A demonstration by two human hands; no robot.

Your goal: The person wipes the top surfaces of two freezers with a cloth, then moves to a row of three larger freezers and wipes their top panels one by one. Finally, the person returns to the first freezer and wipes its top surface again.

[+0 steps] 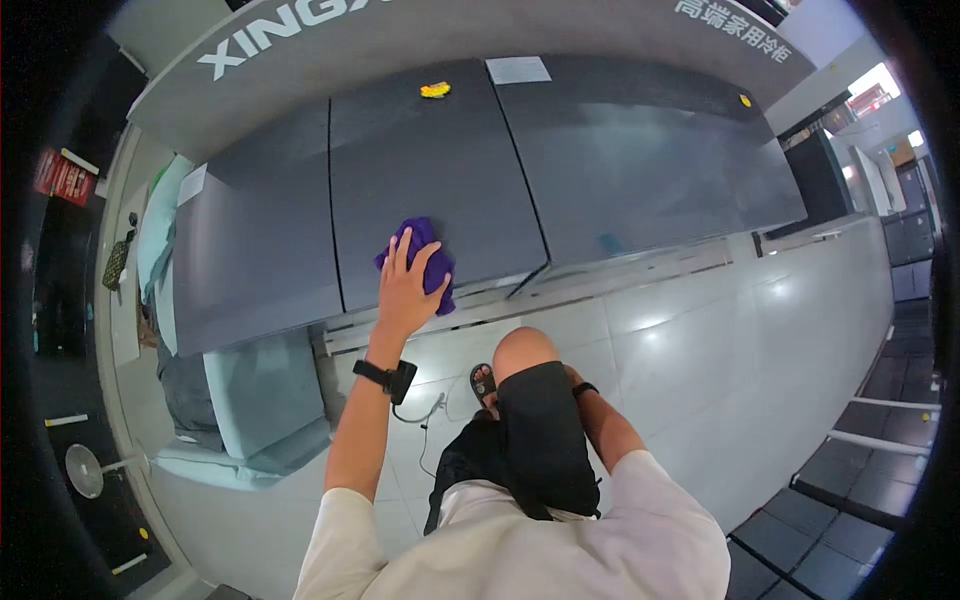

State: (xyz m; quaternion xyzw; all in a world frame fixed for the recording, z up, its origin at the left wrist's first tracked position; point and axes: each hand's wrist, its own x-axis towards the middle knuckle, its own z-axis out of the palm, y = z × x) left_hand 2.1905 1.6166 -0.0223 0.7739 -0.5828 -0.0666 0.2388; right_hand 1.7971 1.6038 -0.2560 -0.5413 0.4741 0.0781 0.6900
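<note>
Splayed fingers of left hand (403, 290) over one purple cloth (438, 267), near front edge of middle counter panel (430, 160) of three. Could not tell grip of right hand (573, 376).

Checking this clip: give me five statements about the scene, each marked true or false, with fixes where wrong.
1. The left hand rests on a purple cloth. True.
2. The cloth lies on the leftmost panel. False: it lies on the middle panel.
3. A small yellow item sits toward the far edge of that panel. True.
4. Both hands touch the cloth. False: the right hand is down by the knee, mostly hidden.
5. The person's shorts are black. True.
</note>
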